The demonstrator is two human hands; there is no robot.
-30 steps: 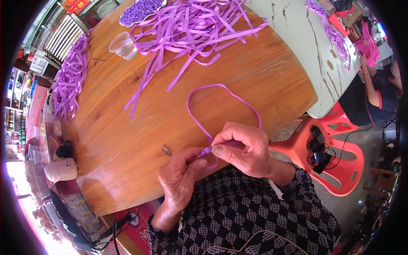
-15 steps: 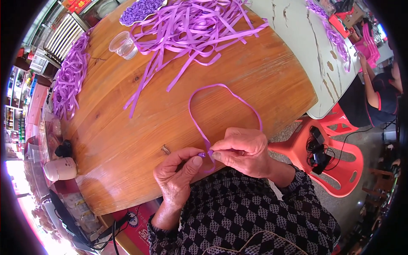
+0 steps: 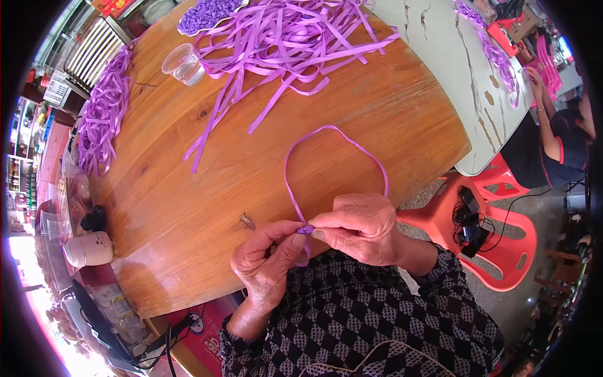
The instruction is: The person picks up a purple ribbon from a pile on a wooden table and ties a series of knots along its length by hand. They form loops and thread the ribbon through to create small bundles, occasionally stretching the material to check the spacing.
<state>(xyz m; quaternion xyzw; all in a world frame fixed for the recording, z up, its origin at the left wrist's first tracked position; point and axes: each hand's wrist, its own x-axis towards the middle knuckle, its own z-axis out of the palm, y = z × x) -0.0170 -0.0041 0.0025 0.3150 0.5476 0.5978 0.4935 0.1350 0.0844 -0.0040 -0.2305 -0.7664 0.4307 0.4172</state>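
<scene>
The left hand [image 3: 267, 267] and the right hand [image 3: 361, 226] met at the near edge of the round wooden table [image 3: 251, 188], each pinching with thumb and fingertips the crossing point of a thin purple plastic ribbon strip [image 3: 333, 135], whose loop arched away over the tabletop. Farther off lay a loose heap of purple ribbon strips [image 3: 295, 38], a clear plastic cup [image 3: 182, 63] just beside it, and a second bundle of purple ribbons [image 3: 103, 119] at the left rim.

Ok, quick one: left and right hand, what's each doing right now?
Left hand: fingers closed, pinching the purple ribbon where its loop crosses.
Right hand: closed, pinching the same ribbon at that crossing.
</scene>
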